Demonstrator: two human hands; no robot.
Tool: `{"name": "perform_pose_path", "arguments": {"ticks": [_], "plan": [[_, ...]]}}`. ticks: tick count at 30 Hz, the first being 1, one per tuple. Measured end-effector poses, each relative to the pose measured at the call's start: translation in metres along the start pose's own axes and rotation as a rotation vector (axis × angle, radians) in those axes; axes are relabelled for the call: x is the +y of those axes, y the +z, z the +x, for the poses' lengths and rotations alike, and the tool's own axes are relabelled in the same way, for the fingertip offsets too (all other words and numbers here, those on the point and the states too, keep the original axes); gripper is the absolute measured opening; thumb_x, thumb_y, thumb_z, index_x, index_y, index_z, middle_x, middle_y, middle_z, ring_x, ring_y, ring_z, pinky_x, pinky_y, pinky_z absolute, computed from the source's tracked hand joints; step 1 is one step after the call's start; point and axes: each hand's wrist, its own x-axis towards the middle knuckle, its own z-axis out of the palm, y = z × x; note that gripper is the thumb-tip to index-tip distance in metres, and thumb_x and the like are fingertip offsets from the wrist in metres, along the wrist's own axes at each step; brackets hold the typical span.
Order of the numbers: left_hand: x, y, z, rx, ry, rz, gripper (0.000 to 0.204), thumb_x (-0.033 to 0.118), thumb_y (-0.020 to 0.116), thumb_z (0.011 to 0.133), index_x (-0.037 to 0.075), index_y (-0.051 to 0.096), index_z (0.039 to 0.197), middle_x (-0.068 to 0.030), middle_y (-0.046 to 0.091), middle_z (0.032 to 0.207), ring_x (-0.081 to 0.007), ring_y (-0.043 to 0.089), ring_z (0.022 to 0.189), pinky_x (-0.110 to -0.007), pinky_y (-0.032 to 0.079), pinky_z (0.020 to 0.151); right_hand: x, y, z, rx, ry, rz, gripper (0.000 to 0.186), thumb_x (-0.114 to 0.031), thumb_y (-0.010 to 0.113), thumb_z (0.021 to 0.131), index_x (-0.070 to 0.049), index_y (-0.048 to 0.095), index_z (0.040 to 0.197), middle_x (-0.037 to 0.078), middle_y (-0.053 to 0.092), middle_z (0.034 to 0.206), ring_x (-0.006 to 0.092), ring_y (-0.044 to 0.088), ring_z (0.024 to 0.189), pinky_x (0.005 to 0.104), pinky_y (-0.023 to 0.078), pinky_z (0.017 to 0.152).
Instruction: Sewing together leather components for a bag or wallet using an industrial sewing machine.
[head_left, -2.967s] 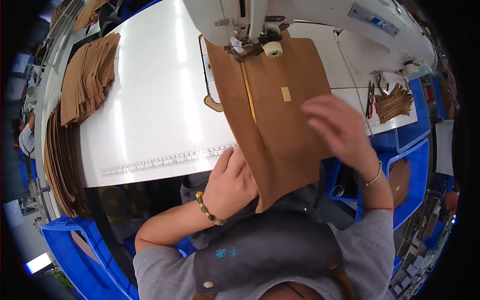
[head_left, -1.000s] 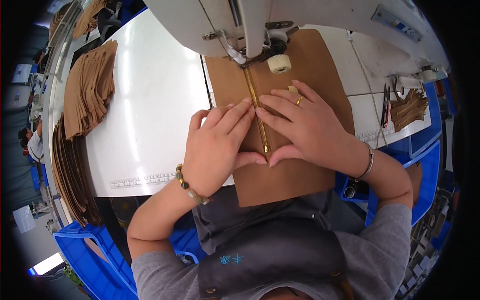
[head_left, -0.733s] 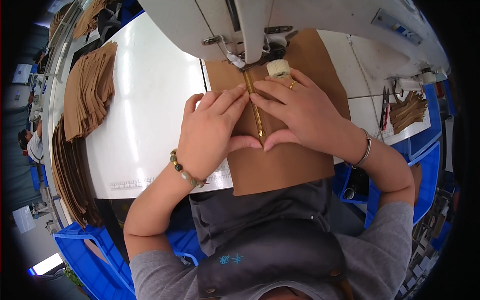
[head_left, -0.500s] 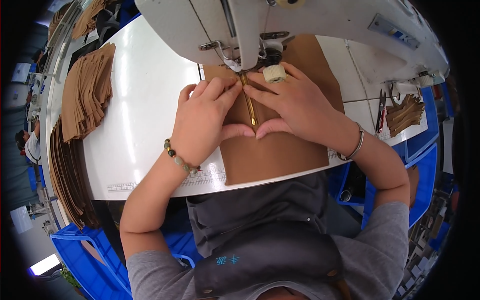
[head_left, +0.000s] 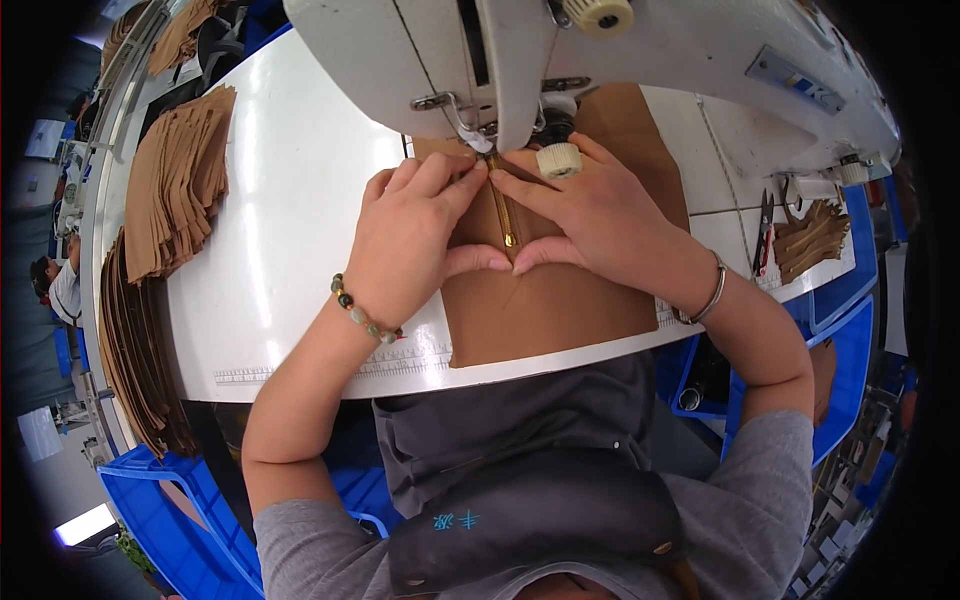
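Smooth brown panel (head_left: 560, 310) — straight gold-toned zipper (head_left: 504, 213) — hands (head_left: 405, 225) arched either side.

Left of my left hand (head_left: 408, 225) I have a wide passage over the white tabletop (head_left: 280, 230), as far as the fanned stack of brown pieces (head_left: 180, 185). Ahead, the sewing machine head (head_left: 400, 75) blocks both hands, its lower cream knob (head_left: 559, 161) crowding my right hand (head_left: 600, 205). Rightward, a narrower lane ends at red-handled snips (head_left: 764, 245) and bundled brown strips (head_left: 810, 243). Toward me, the zippered brown panel (head_left: 560, 310) leaves low, flat room before my thumbs.
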Motion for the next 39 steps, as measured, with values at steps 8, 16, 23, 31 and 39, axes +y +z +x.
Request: {"name": "perform_pose_path", "arguments": {"ticks": [8,16,23,31,39], "plan": [[-0.002,0.004,-0.001,-0.002,-0.015,-0.097,0.082,0.049,0.084,0.069,-0.002,0.067,0.13,-0.0113,0.063,0.134,-0.0341,0.061,0.115,-0.041,0.052,0.1,0.001,0.003,-0.001,-0.004,0.021,0.023,0.071,-0.054,0.078,0.076,-0.008,0.067,0.129,0.01,0.065,0.128,0.0282,0.059,0.125,0.049,0.041,0.115],[0.015,0.011,-0.027,0.063,-0.068,-0.081,0.066,0.036,0.085,0.078,0.002,0.067,0.131,-0.0139,0.064,0.139,-0.033,0.06,0.131,-0.041,0.054,0.105,-0.012,-0.009,-0.011,-0.058,0.077,0.141,0.054,-0.043,0.079,0.08,-0.009,0.071,0.121,0.011,0.067,0.127,0.029,0.061,0.124,0.0475,0.046,0.111],[0.029,0.014,-0.043,0.107,-0.042,-0.134,0.065,0.033,0.086,0.076,0.003,0.068,0.13,-0.0119,0.066,0.137,-0.0313,0.062,0.131,-0.04,0.056,0.102,-0.019,-0.009,-0.021,-0.017,0.023,0.103,0.048,-0.036,0.081,0.079,-0.007,0.073,0.117,0.013,0.065,0.134,0.0299,0.061,0.127,0.0474,0.048,0.109],[0.027,0.009,-0.038,0.067,0.049,-0.034,0.064,0.038,0.085,0.074,0.003,0.071,0.126,-0.01,0.068,0.136,-0.0307,0.063,0.129,-0.039,0.055,0.102,-0.028,-0.014,-0.022,-0.1,0.046,-0.006,0.05,-0.04,0.077,0.083,-0.008,0.073,0.122,0.013,0.065,0.137,0.0297,0.059,0.13,0.0457,0.048,0.11],[0.02,0.005,-0.028,0.079,0.118,0.035,0.062,0.041,0.083,0.075,0.004,0.073,0.124,-0.008,0.07,0.13,-0.0284,0.067,0.12,-0.038,0.056,0.096,-0.027,-0.014,-0.02,-0.04,0.005,-0.015,0.054,-0.038,0.082,0.076,-0.007,0.073,0.12,0.012,0.068,0.129,0.0273,0.064,0.123,0.0463,0.05,0.106]]}}
